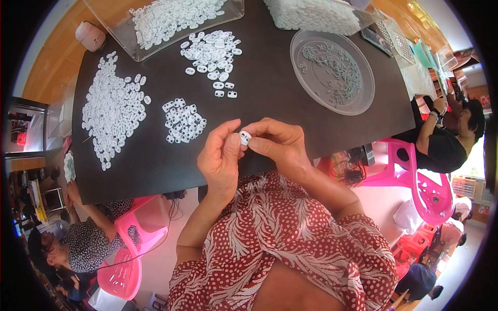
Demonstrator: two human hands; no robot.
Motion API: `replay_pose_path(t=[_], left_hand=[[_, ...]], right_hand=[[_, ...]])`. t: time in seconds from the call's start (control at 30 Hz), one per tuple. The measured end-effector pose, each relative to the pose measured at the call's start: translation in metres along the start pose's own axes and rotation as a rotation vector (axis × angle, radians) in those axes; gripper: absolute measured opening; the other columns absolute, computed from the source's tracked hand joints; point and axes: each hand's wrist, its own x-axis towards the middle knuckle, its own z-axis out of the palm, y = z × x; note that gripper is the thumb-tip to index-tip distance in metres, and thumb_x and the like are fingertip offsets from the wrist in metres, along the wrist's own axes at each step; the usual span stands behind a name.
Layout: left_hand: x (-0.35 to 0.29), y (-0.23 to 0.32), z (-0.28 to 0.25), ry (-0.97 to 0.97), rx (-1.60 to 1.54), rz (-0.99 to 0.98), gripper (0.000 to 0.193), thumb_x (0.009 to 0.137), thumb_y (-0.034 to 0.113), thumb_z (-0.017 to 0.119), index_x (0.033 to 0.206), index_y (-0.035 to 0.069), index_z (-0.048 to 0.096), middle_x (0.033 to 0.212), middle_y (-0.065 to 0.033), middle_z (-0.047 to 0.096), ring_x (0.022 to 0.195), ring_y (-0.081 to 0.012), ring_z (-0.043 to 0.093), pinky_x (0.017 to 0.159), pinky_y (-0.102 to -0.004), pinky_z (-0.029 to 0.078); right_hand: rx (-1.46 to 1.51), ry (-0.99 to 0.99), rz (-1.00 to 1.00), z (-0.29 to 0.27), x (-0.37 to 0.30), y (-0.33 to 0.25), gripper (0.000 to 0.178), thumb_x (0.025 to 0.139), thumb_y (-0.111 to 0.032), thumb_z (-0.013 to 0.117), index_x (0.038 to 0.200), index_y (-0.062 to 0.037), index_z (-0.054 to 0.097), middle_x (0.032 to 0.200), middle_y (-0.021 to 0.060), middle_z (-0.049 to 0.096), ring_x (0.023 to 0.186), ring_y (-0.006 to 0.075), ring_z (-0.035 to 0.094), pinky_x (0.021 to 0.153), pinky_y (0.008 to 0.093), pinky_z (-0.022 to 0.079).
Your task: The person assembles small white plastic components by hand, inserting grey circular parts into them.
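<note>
Near the table's front edge, a small white oval plastic piece with two holes (245, 137), like a cord lock, is pinched between my hands. My left hand (219, 155) holds it from the left, thumb and fingertips closed on it. From the right, the thumb and forefinger of my right hand (282, 146) press on the same piece. Fingers cover part of it. Beyond my left hand lies a cluster of small white square-ended pieces (184, 122). A big heap of similar white ovals (111, 114) spreads at the left, and another pile (212, 54) lies farther back.
A round clear tray (299, 67) holds small grey-green metal bits, perhaps springs. Clear bins of white pieces stand at the back left (236, 13) and back right (363, 20). A jar (90, 36) and a phone (377, 41) lie near the edges. People sit on both sides by pink chairs (433, 194).
</note>
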Motion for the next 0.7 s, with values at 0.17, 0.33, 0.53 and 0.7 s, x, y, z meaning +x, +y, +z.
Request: replay_pose_path(t=[0.17,0.33,0.53,0.7], left_hand=[[-0.005,-0.006,0.001,-0.023,-0.084,-0.063,0.022,0.092,0.013,0.056,0.109,-0.001,0.058,0.079,-0.0019,0.058,0.066,-0.0061,0.052,0.06,-0.0186,0.044],[0.006,-0.02,-0.009,0.004,0.257,-0.002,0.021,0.091,0.012,0.057,0.105,-0.003,0.06,0.08,-0.0023,0.059,0.068,-0.0066,0.053,0.061,-0.0194,0.045],[0.041,-0.024,-0.021,-0.061,0.986,0.498,0.015,0.08,-0.003,0.059,0.093,0.002,0.063,0.079,-0.0104,0.058,0.07,-0.0272,0.055,0.063,-0.0329,0.045],[0.046,-0.036,-0.045,-0.16,1.255,0.656,0.014,0.063,-0.002,0.057,0.075,0.005,0.055,0.073,-0.0079,0.05,0.07,-0.027,0.046,0.063,-0.0367,0.04]], right_hand=[[0.034,0.059,0.083,0.0,-0.006,-0.001,0.008,0.082,0.002,0.059,0.089,0.0029,0.062,0.08,0.0024,0.062,0.072,0.0077,0.058,0.067,0.021,0.046],[-0.607,0.217,-0.188,-0.036,0.016,-0.026,0.011,0.078,-0.003,0.063,0.089,-0.0025,0.065,0.078,0.001,0.059,0.071,0.0051,0.051,0.061,0.0208,0.041],[-1.015,0.491,-0.575,-0.092,0.1,-0.117,0.018,0.078,-0.008,0.063,0.093,0.0006,0.067,0.083,0.0021,0.065,0.073,0.0075,0.056,0.067,0.0218,0.045],[-1.224,0.515,-0.404,-0.12,0.181,-0.1,0.022,0.075,-0.019,0.063,0.086,-0.0005,0.068,0.079,0.0203,0.066,0.073,0.0307,0.065,0.069,0.0394,0.049]])
